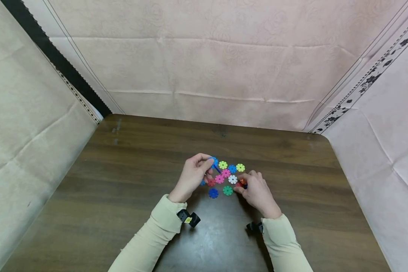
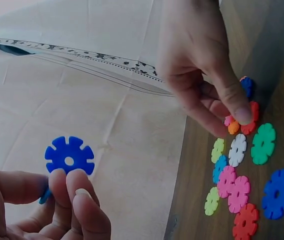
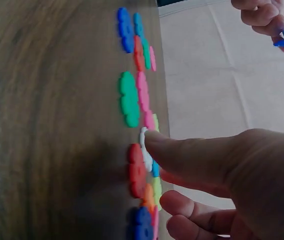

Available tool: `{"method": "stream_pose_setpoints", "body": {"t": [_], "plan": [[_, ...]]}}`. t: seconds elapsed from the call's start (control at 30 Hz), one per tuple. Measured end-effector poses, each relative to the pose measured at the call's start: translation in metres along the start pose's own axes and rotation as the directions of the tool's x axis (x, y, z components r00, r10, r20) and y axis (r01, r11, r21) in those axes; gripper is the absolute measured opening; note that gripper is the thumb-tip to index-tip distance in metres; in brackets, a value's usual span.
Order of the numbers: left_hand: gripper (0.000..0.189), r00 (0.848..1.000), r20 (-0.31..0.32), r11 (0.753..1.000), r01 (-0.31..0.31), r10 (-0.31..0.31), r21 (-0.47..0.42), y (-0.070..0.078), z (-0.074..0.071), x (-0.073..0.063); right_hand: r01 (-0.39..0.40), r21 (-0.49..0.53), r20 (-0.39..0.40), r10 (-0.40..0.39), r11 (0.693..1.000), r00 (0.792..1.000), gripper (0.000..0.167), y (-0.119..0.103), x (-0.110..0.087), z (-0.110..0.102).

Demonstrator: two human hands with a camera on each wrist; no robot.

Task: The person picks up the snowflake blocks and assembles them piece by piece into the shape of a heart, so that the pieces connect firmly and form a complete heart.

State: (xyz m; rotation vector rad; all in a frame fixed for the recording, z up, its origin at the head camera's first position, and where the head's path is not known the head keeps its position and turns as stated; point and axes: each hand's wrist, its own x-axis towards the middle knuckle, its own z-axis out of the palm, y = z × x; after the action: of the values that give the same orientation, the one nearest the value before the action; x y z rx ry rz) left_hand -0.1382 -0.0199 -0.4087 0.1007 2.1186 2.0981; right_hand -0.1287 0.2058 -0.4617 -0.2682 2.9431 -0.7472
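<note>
My left hand (image 1: 192, 176) pinches a pair of blue flower-shaped notched discs (image 2: 58, 161) joined crosswise, raised off the table. One disc faces the left wrist view; the other shows only as a lighter blue edge (image 2: 45, 196) by the thumb. My right hand (image 1: 256, 190) hovers low over the right side of the scattered discs, fingers bent loosely, thumb apart from them. Its thumb tip overlaps the white disc (image 3: 146, 155) in the right wrist view. Close by its fingers are a red disc (image 3: 136, 172), an orange disc (image 3: 148, 196) and a dark blue disc (image 3: 143, 226).
Between the hands lie more discs flat on the brown wooden table (image 1: 129, 211): green (image 1: 227, 187), blue (image 1: 213, 190), pink (image 1: 226, 170), yellow (image 1: 240, 165) and others. Pale cloth (image 1: 204, 68) hangs behind the table and on both sides.
</note>
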Motion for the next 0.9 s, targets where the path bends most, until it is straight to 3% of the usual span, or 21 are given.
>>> {"method": "stream_pose_setpoints", "body": {"t": [0.2,0.6,0.9], "plan": [[0.019,1.000,-0.012,0.999,0.023,-0.022,0.025,0.0003,0.0002,-0.0006,-0.001,-0.009,0.004,0.001,1.000,1.000,0.029,0.0042,0.0004,0.0040],[0.023,1.000,-0.021,0.999,0.010,-0.010,0.033,-0.0034,0.0013,0.0000,0.018,-0.006,-0.010,-0.018,1.000,1.000,0.028,0.0091,-0.0004,0.0061],[0.025,0.999,-0.043,0.999,0.012,-0.010,0.035,-0.0031,0.0019,-0.0002,-0.001,0.012,0.024,0.001,1.000,1.000,0.023,0.0103,0.0025,0.0057]]}}
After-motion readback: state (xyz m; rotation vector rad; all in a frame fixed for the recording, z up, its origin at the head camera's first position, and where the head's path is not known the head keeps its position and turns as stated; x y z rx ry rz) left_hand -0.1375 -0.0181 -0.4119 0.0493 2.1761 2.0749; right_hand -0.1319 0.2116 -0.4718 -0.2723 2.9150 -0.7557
